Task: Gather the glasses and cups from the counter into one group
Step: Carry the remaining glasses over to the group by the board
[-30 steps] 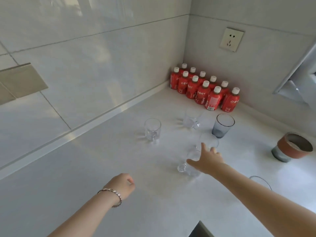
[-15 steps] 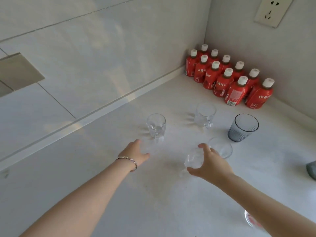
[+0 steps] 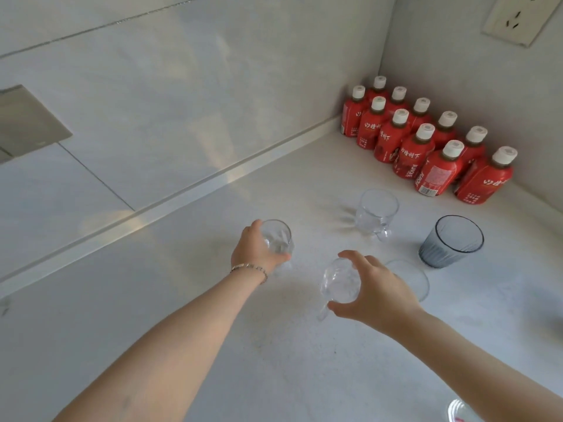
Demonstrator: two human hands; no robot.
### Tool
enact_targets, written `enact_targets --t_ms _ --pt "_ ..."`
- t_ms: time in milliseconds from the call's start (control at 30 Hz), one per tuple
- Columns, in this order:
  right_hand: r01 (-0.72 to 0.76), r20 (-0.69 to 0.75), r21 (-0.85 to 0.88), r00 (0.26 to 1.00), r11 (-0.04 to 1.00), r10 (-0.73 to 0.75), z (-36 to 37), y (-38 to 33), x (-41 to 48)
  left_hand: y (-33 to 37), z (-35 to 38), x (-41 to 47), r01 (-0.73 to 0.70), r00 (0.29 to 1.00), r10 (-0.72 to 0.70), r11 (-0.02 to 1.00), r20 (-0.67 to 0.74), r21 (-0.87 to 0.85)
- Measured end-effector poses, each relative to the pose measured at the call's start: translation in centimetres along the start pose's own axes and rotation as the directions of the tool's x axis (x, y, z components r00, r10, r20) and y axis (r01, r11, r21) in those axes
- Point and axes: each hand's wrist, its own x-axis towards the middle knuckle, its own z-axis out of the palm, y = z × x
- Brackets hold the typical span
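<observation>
My left hand (image 3: 254, 249), with a bracelet on the wrist, is wrapped around a small clear glass cup (image 3: 278, 239) standing on the white counter (image 3: 152, 330). My right hand (image 3: 377, 295) grips a second clear cup (image 3: 339, 283) from its right side, lifted and tilted. Just right of that hand stands a clear glass (image 3: 409, 277), partly hidden. A clear handled cup (image 3: 376, 213) stands farther back. A smoky grey tumbler (image 3: 451, 242) is to its right.
Several red juice bottles (image 3: 426, 147) with white caps fill the back corner. Tiled walls close the left and back. A wall socket (image 3: 515, 16) sits top right. The rim of another glass object (image 3: 460, 411) shows at the bottom right edge.
My left hand has reached forward and closed around the left clear cup. My right hand has lifted and tilted its cup slightly. The view has moved closer to the corner.
</observation>
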Motion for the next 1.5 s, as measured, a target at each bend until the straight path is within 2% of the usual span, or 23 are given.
enact_targets --t_ms 133,267,400,633,933,1100,1200,1333,1500 --pt "0.067 0.075 -0.018 0.995 0.998 -0.065 1.6 -2.4 0.0 -4.9 -3.3 -5.0 0.015 1.000 -0.016 0.994 -0.016 -0.108" --pt "0.147 0.180 -0.006 0.973 0.989 -0.144 3.9 -7.4 0.0 -11.1 -9.0 -9.8 0.067 0.996 -0.074 0.991 -0.055 -0.111" --pt "0.267 0.275 -0.008 0.927 0.964 -0.255 7.2 -14.0 -0.6 -17.9 -15.3 -14.5 0.172 0.977 -0.180 0.982 -0.111 -0.083" --pt "0.452 0.394 -0.038 0.826 0.891 -0.403 15.6 -28.1 -3.5 -32.2 -24.7 -21.7 0.333 0.910 -0.356 0.933 -0.211 -0.137" --pt "0.503 0.545 -0.057 0.740 0.862 -0.395 29.8 -47.5 -8.4 -51.0 -35.5 -28.1 0.402 0.858 -0.443 0.894 -0.259 -0.199" --pt "0.567 0.537 -0.061 0.712 0.821 -0.452 36.4 -57.5 -7.4 -57.7 -40.1 -29.3 0.422 0.837 -0.468 0.882 -0.282 -0.209" --pt "0.582 0.471 -0.098 0.742 0.807 -0.478 39.5 -63.3 -5.2 -60.4 -41.8 -29.6 0.431 0.810 -0.495 0.866 -0.314 -0.254" --pt "0.515 0.357 -0.057 0.811 0.855 -0.464 42.6 -69.1 -1.6 -63.6 -42.6 -29.9 0.425 0.788 -0.519 0.848 -0.331 -0.317" --pt "0.556 0.359 -0.134 0.799 0.820 -0.483 44.7 -73.1 1.6 -66.7 -43.1 -29.1 0.432 0.789 -0.527 0.841 -0.316 -0.324"
